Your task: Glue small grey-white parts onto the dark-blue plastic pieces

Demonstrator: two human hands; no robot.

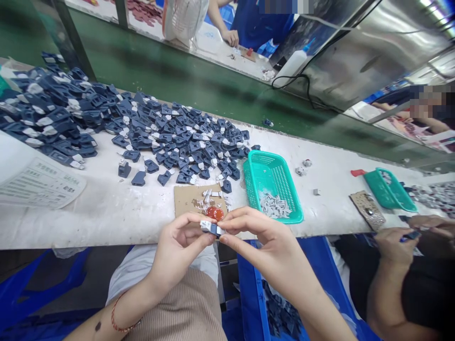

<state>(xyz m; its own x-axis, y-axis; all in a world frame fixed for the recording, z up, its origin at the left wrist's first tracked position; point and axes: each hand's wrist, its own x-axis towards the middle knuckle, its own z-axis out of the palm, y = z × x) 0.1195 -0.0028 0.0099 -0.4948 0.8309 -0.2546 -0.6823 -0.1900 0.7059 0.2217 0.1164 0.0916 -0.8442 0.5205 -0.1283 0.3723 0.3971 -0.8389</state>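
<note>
Centrally, just in front of a cardboard piece (pixel 182 199), held a small white-and-navy part (pixel 213 229) up between two bare hands, over the near edge of a white tabletop (pixel 121 220). Pinched the left end, a chunky white block, between thumb and forefinger of the left hand (pixel 177 248); pinched the right end, a flatter white tip, between thumb and fingertips of the right hand (pixel 266 237). Ran the long axis from hand to hand, left to right, dipping slightly toward the right, with navy showing in the middle. Lay thus directly between both sets of fingertips, touching each, with neither hand clearly nearer. Could not tell the full length of the right tip, partly covered by fingers. Showed a glossy red round item (pixel 214 213) at the near right of the cardboard piece, immediately behind the held part, and slim white pieces (pixel 212 193) farther back on the same cardboard. Stood a green basket (pixel 250 187) of small white pieces (pixel 273 206) just right of the cardboard piece; spread a heap of navy parts (pixel 174 137) behind it and out to its left. Showed a co-worker's hand (pixel 396 244) well to its right.
</note>
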